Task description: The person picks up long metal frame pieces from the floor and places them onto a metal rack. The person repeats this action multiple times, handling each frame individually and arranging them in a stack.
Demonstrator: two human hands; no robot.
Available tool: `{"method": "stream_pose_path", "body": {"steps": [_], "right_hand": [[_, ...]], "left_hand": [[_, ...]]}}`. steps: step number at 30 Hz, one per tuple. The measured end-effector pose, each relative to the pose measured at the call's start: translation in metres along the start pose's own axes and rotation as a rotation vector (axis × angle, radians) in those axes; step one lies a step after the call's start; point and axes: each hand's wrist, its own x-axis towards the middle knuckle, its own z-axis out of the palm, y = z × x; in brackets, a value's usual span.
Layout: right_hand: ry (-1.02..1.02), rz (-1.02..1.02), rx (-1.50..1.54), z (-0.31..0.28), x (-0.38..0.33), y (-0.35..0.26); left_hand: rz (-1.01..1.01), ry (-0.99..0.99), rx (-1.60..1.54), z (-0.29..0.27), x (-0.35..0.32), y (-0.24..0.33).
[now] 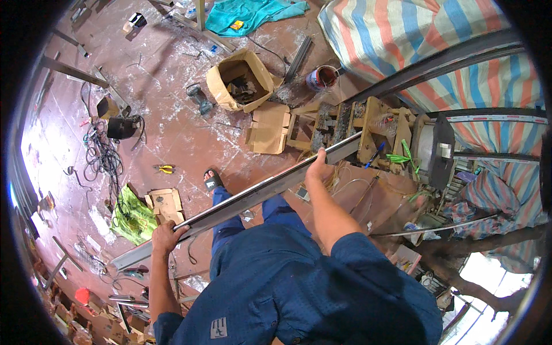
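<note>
While standing, the left hand (pixel 167 236) and right hand (pixel 316 167) each grip the long metal bar (pixel 247 198)

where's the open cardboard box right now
In the head view, the open cardboard box sits on the floor, upper middle, between the cordless drill and the paint can.

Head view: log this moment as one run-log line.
left hand grips long grey metal bar | right hand grips same bar | far end over wooden stand | open cardboard box on floor
</note>
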Motion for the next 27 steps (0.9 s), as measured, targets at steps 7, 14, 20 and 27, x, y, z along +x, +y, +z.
{"method": "stream_pose_path", "body": {"steps": [7, 14, 20, 27], "right_hand": [[-0.041, 0.004, -0.05, -0.003, 0.003, 0.005], [-0.09, 0.013, 0.006, -0.003, -0.002, -0.001], [-0.152, 0.013, 0.036, -0.009, 0.006, 0.006], [-0.246, -0.004, 0.049, -0.011, -0.038, 0.015]], "left_hand": [[0.031, 0.018, 0.101, 0.004, 0.003, -0.007], [0.026, 0.01, 0.159, 0.004, -0.002, -0.005], [0.022, -0.015, 0.135, 0.001, -0.005, -0.006], [-0.06, 0.008, 0.126, 0.002, -0.018, -0.044]]}}
